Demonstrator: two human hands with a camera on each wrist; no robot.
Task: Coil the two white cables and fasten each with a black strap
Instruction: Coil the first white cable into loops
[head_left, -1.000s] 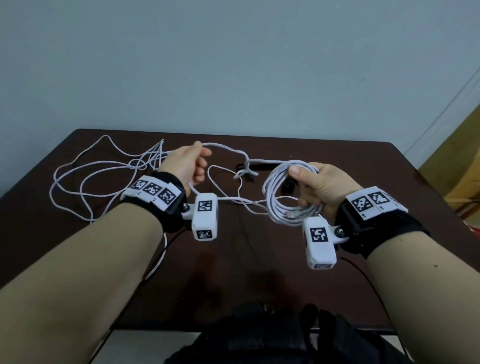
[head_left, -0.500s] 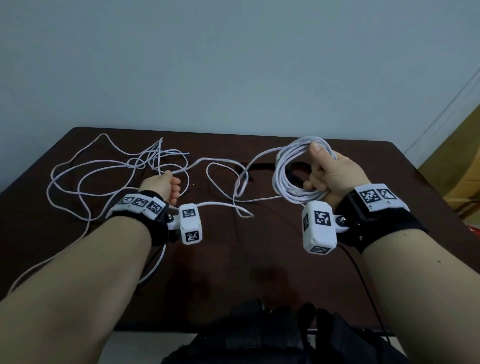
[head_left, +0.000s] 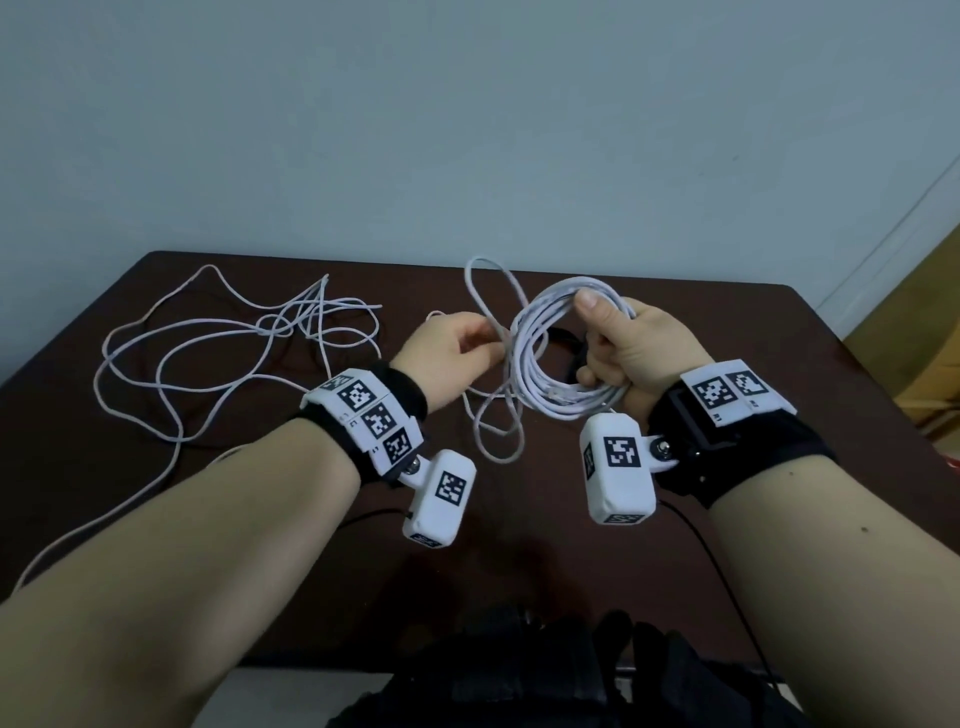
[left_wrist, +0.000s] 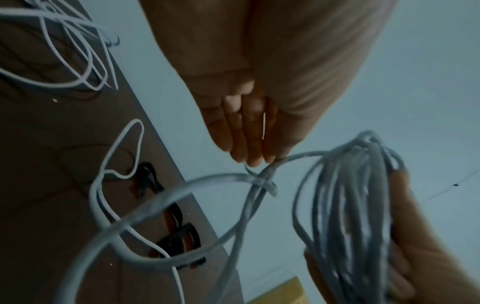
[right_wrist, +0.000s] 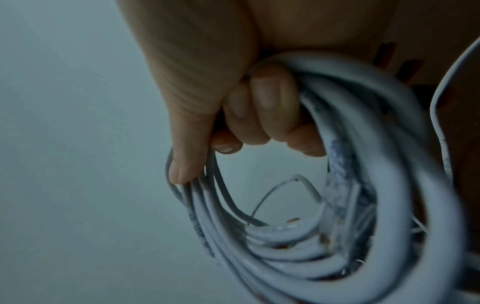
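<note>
My right hand (head_left: 597, 332) grips a coil of white cable (head_left: 540, 395) above the dark table (head_left: 779, 395), thumb on top and fingers curled through the loops (right_wrist: 262, 115). My left hand (head_left: 483, 343) is just left of the coil and pinches that cable's loose strand (left_wrist: 291, 158) at its fingertips. A free loop (head_left: 475, 291) stands up behind the hands. More slack (head_left: 498, 431) lies on the table below them. The second white cable (head_left: 208, 343) sprawls uncoiled over the table's left half. Black straps (left_wrist: 182, 236) lie on the table behind the coil, mostly hidden in the head view.
A pale wall stands right behind the table's far edge. A yellowish wooden object (head_left: 924, 338) is off the right edge. A thin black wire (head_left: 727, 571) runs from my right wrist toward dark fabric (head_left: 519, 675) at the near edge.
My left hand has moved from the left part of the table up and right to the coil, bringing a strand with it. My right hand has kept hold of the coil.
</note>
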